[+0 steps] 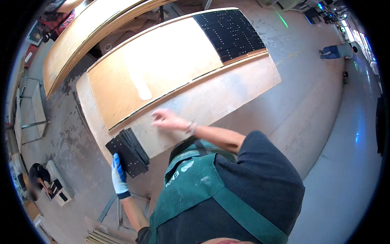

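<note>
Surface (243,91), centre of frame. On it: panel (115,95). On panel's upper-right end: strips (231,35). At surface's lower-left edge: stack (125,152), left hand (119,177) on its lower-left side. Right of stack: right hand (163,119). Upper left, behind panel: boards (77,44).

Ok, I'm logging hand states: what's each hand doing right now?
Left hand: gloved, touching the black strips; whether it grips them can't be told.
Right hand: blurred, fingers look partly curled; nothing visibly held.

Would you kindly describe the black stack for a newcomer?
Find the pale table. At its near left corner, against the gloved left hand, is the black stack. Unlike the flat black rows at the far right, it fans unevenly.
</note>
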Available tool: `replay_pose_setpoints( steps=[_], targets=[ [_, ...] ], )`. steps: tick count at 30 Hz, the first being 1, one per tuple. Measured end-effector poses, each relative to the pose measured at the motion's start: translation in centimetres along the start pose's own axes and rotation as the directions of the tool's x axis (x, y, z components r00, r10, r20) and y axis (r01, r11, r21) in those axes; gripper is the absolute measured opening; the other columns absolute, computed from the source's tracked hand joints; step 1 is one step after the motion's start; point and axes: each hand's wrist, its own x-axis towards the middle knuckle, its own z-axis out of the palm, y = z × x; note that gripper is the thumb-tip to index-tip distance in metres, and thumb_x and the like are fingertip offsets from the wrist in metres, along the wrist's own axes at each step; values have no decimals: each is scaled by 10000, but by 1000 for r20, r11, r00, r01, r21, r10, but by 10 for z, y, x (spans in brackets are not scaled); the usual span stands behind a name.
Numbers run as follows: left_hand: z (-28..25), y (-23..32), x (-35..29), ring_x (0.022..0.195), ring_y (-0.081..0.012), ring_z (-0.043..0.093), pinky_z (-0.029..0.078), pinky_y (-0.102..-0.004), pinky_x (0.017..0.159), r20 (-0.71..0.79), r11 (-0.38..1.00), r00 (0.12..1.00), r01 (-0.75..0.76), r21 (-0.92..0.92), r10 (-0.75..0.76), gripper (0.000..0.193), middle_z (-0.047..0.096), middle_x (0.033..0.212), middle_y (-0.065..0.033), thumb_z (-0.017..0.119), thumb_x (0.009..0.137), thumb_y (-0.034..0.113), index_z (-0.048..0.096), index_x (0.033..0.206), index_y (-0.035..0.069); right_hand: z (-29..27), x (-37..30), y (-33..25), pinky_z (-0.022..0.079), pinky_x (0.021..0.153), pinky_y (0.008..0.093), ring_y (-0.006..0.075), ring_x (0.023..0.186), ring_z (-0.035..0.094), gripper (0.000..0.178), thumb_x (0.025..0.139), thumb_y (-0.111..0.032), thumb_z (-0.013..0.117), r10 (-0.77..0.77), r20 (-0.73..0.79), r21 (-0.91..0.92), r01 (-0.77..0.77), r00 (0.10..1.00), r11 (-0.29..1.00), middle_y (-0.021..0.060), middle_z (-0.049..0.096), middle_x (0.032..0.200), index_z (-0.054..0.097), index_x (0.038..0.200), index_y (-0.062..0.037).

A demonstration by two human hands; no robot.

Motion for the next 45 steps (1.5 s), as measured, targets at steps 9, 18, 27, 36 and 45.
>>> replay_pose_setpoints(
  steps=[9, 18, 27, 36, 45],
  targets=[
    [26, 24, -62, 1378, -236, 440, 319, -353, 1158, -297, 768, 921, -5, 640, 253, 640, 454, 1528, -151, 482, 1058, 412, 408, 1486, -57, -417, -49, 101, 460, 1032, 431, 319, 1273, 507, 768, 634, -70, 817, -258, -157, -963, -89, 953, 255, 157, 526, 1335, 485, 1325, -22],
    [106, 59, -105, 1408, -271, 410, 298, -361, 1162, -571, 853, 765, 54, 519, 298, 734, 385, 1573, -156, 507, 1033, 481, 330, 1536, -23, -469, -23, 78, 489, 949, 420, 338, 1105, 536, 725, 540, -122, 862, -15, 78, -975, 79, 997, 205, 170, 527, 1148, 520, 1168, -4],
    [203, 62, -95, 1413, -341, 398, 309, -404, 1156, -309, 468, 804, 44, 883, 508, 625, 393, 1550, -212, 513, 1046, 400, 375, 1513, 8, -471, -28, 96, 491, 888, 439, 346, 1049, 542, 578, 578, -83, 782, -175, 184, -941, 225, 967, 254, 178, 536, 1076, 507, 1077, 13],
    [263, 56, -83, 1417, -365, 386, 319, -415, 1159, -259, 401, 857, 67, 914, 446, 575, 393, 1537, -217, 512, 1049, 327, 364, 1503, 8, -486, -3, 47, 473, 905, 426, 352, 1061, 530, 600, 585, -98, 742, -300, 196, -912, 286, 934, 294, 195, 531, 1093, 522, 1126, 33],
    [281, 54, -72, 1431, -369, 363, 311, -434, 1165, -241, 360, 862, 75, 930, 446, 627, 375, 1550, -220, 538, 1029, 362, 353, 1518, 16, -526, 42, 65, 450, 965, 415, 338, 1123, 504, 773, 547, -162, 807, -83, 201, -944, 216, 976, 251, 170, 517, 1149, 497, 1232, 16]
  ],
)
